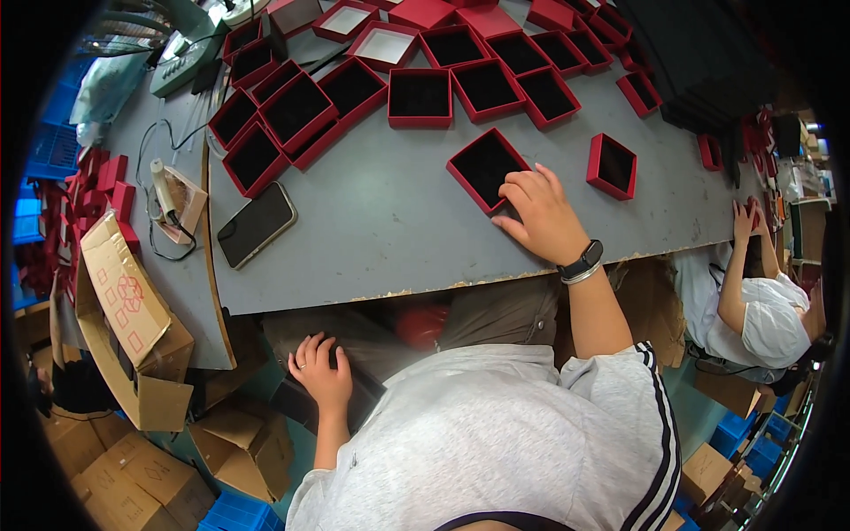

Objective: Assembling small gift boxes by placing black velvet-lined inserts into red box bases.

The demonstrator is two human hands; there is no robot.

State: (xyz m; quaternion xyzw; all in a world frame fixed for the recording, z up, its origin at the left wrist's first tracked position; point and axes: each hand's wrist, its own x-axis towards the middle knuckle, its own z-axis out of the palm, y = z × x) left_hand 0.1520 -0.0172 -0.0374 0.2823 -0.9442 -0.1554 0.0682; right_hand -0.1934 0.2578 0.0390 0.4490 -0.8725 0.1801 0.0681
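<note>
My right hand (542, 214), with a dark watch and a bangle at its wrist, is on the near right corner of an open red box (478, 168) with a black lining. Its fingers lie over the box's right rim and the thumb is at the near side, so the corner sits between them. The box rests on the grey table (372, 221). Below the table edge, my left hand (320, 370) lies on my thigh, fingers stretched and slightly apart, holding nothing. Another red box (611, 166) stands to the right of my right hand.
Several open red boxes (421, 97) crowd the far side of the table. A phone (257, 226) lies at the left, near a corded tool (164, 190). An open carton (133, 301) stands further left. Black stacked pieces (699, 62) rise at the far right; a co-worker (753, 310) sits beyond.
</note>
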